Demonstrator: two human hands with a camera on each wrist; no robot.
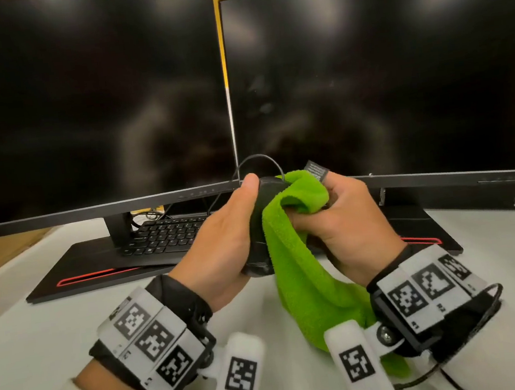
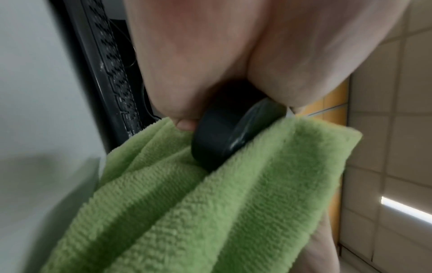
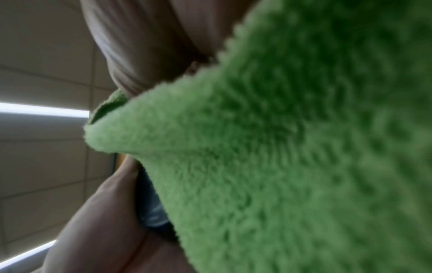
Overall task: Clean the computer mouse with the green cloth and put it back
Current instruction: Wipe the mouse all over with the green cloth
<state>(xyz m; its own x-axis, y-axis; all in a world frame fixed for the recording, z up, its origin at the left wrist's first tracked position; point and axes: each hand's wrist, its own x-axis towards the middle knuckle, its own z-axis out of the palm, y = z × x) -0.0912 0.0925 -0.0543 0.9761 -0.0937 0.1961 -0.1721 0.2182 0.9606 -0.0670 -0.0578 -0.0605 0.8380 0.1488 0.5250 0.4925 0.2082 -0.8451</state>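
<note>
Wiping step in hand: left hand (image 1: 221, 230) grips the black corded plastic computer mouse (image 1: 260, 223) above the near desk, right hand (image 1: 344, 217) clutches the fuzzy green cloth (image 1: 296, 273) against it; next, probably replace the mouse.

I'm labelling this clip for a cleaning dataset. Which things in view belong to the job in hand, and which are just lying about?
Part of the job:
- mouse, gripped by the left hand
- green cloth, gripped by the right hand against the mouse
- mouse cable

Just there:
- keyboard
- two dark monitors
- white desk
</note>
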